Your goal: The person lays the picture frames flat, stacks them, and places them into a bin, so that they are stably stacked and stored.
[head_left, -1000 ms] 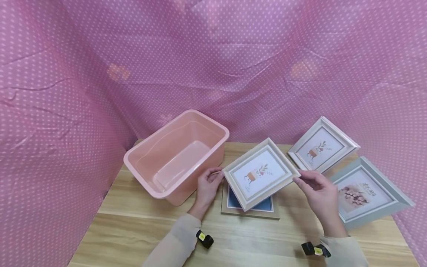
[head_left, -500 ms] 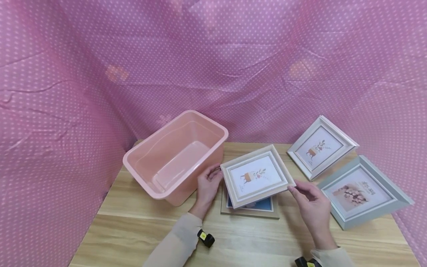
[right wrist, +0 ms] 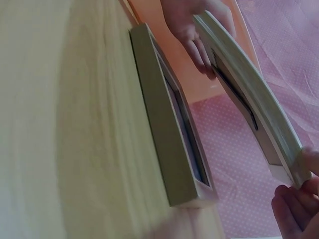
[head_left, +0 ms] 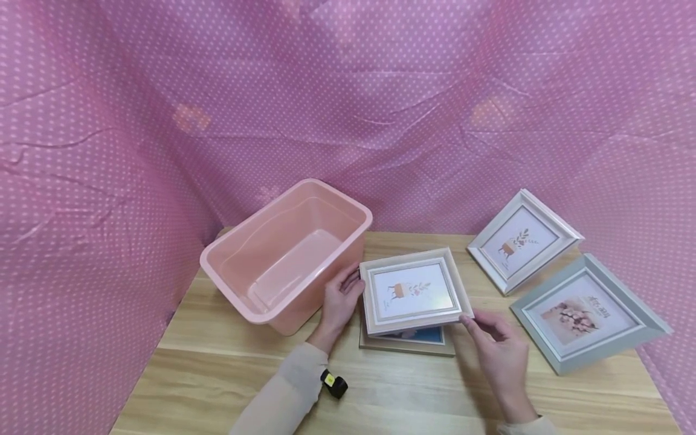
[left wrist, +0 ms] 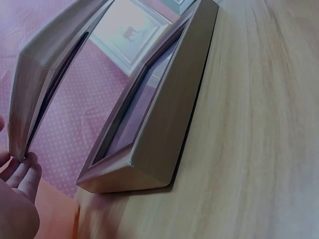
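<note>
A cream picture frame (head_left: 415,290) with a plant-and-stool print is held up level between both hands. My left hand (head_left: 338,302) pinches its left edge. At its near right corner, my right hand (head_left: 499,353) grips between thumb and fingers. Beneath it, a beige picture frame (head_left: 437,349) with a blue picture lies flat on the table, mostly covered in the head view. Both wrist views show a gap between the raised cream frame (left wrist: 35,84) and the lower beige frame (right wrist: 162,129).
A pink plastic basin (head_left: 283,226) stands left of the hands. To the right, a white picture frame (head_left: 492,263) and a grey-green picture frame (head_left: 592,350) stand tilted back. All are on a wooden table (head_left: 217,344), with pink dotted cloth (head_left: 348,90) behind.
The right hand has moved left and nearer, turning the cream frame clockwise so that its right side came down toward the near edge. The left hand stays about where it was.
</note>
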{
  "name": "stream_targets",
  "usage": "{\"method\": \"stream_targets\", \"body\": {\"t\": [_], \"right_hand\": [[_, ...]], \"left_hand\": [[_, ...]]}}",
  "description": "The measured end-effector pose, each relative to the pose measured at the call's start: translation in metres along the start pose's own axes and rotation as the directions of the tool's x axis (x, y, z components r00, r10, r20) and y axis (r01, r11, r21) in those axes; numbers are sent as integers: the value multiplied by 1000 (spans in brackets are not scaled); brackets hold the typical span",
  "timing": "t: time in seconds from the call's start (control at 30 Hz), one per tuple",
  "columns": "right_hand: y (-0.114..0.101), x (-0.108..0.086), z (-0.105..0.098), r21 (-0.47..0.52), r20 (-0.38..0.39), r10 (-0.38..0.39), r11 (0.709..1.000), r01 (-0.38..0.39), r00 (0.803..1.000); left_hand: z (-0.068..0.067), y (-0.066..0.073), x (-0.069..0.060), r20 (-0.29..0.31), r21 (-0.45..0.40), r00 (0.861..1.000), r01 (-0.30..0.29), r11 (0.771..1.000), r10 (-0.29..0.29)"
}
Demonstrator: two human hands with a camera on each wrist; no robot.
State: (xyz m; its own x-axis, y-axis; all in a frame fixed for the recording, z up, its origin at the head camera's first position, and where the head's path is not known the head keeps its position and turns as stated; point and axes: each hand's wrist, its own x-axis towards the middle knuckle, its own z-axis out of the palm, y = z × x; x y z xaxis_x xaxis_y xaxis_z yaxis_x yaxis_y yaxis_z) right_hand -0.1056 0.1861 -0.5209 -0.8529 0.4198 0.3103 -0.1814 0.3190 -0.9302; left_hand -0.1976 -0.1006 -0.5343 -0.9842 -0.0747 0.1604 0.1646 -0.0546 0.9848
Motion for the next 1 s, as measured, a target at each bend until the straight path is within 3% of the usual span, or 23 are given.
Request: {"method": "stream_targets", "body": {"t": [0.13, 0.43, 0.77, 1.0], "right_hand": [[1, -6, 4, -1, -16, 29, 1000, -29, 999], [3, -22, 9, -30, 20, 203, 979, -203, 979], [9, -34, 11, -103, 19, 257, 962, -253, 966], [10, -38, 11, -137, 32, 342, 932, -335, 939]], "left_hand": [[-1, -1, 3, 16, 4, 1000, 14, 1000, -14], [-3, -8, 8, 30, 41, 999, 11, 999, -12], [-2, -12, 12, 68, 64, 998, -1, 998, -4], [-1, -17, 14, 87, 95, 996, -25, 995, 16]]}}
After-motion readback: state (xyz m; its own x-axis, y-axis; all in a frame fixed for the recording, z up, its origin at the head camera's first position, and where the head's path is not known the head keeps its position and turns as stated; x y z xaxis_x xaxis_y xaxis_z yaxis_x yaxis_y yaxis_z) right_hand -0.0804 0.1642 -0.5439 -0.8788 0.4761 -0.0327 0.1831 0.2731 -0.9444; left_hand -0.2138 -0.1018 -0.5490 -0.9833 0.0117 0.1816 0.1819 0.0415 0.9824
